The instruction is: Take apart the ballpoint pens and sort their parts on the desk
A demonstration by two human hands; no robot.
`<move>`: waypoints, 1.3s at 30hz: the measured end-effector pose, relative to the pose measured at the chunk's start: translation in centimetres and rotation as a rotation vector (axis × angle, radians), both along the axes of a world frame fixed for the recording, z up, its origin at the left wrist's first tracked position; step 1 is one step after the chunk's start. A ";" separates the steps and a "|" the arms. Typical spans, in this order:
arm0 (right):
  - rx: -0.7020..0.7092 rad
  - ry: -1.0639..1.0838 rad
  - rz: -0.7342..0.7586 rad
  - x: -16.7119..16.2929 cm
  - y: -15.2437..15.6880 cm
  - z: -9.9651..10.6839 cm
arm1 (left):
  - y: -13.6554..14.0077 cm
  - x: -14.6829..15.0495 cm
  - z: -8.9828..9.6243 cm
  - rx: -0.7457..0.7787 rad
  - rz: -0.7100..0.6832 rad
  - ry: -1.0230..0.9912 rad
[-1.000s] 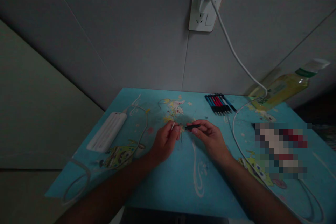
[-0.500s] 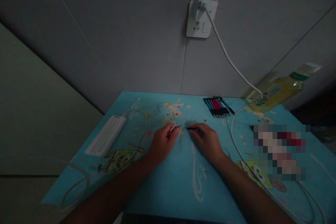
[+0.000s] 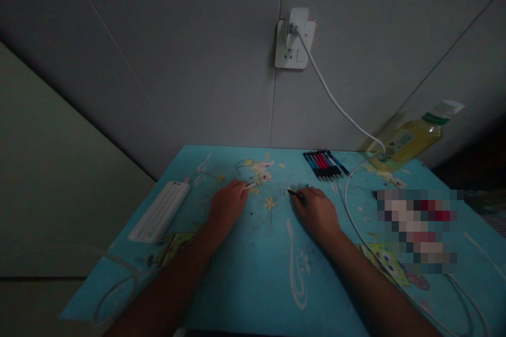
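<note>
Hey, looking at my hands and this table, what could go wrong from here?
The thin white piece sticking out of your left hand might slip and roll away. The small dark piece in your right hand could be dropped too. Also, the white cable runs close by your right hand, so catching it could tug the charger in the wall socket.

No legible text — label (image 3: 400,140) on yellow bottle (image 3: 426,136), right of frame, too small to read.
</note>
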State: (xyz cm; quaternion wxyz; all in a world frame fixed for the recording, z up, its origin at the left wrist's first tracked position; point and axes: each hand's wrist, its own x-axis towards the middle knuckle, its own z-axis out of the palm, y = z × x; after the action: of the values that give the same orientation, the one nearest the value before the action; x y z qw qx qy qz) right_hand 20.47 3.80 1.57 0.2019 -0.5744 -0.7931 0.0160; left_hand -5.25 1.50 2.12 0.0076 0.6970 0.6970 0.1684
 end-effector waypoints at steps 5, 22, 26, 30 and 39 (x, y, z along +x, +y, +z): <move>-0.005 -0.010 -0.054 -0.7 1.2 -0.5 | 1.1 1.3 0.0 -0.002 -0.036 0.051; -0.007 0.281 0.505 -1.7 -2.2 1.3 | -2.2 3.8 0.2 -0.086 -0.355 0.107; -0.032 0.246 0.484 -1.4 -1.6 0.9 | -2.6 4.2 0.2 -0.032 -0.399 0.070; 0.026 0.327 0.329 0.3 -0.2 1.3 | -2.4 3.6 0.4 -0.020 -0.277 0.008; 0.153 0.127 0.049 0.4 -0.2 1.6 | -1.5 2.7 -0.3 0.131 -0.127 -0.185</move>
State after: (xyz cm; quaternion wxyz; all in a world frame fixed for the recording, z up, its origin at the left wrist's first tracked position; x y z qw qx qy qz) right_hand 20.91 3.57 3.14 0.2947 -0.5354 -0.7915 -0.0034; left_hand -2.51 -0.05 1.84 0.0369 0.7204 0.6351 0.2764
